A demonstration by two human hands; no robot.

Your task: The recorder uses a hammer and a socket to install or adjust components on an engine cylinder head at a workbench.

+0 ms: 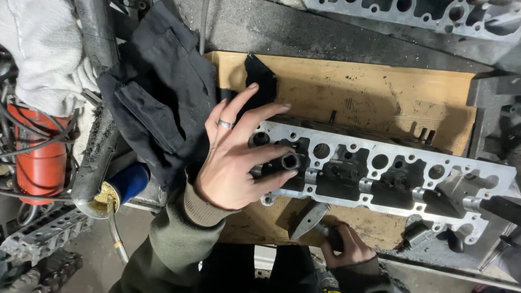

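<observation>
The grey metal cylinder head [380, 173] lies on a wooden board [374, 89] with its long axis running from the board's near-left area out toward the right edge, dipping slightly nearer at the right end. Its left end sits directly under the left hand [236, 163], so this hand is the nearer one. The left hand's fingers are spread wide, and the thumb and a fingertip steady a short dark socket-like cylinder [289, 161] standing upright on the head's left end, just above one of the recesses.

The right hand [347, 247] is lower, at the near edge of the board, closed around the handle of a hammer [310, 217]. The hammer's head points up and left, just beside the near flank of the cylinder head and below the socket.

To the left, a dark cloth [157, 92] overlaps the board's left edge, so there is little room that way. The far half of the board is bare. A second casting [429, 13] lies well apart beyond the board's far edge.
</observation>
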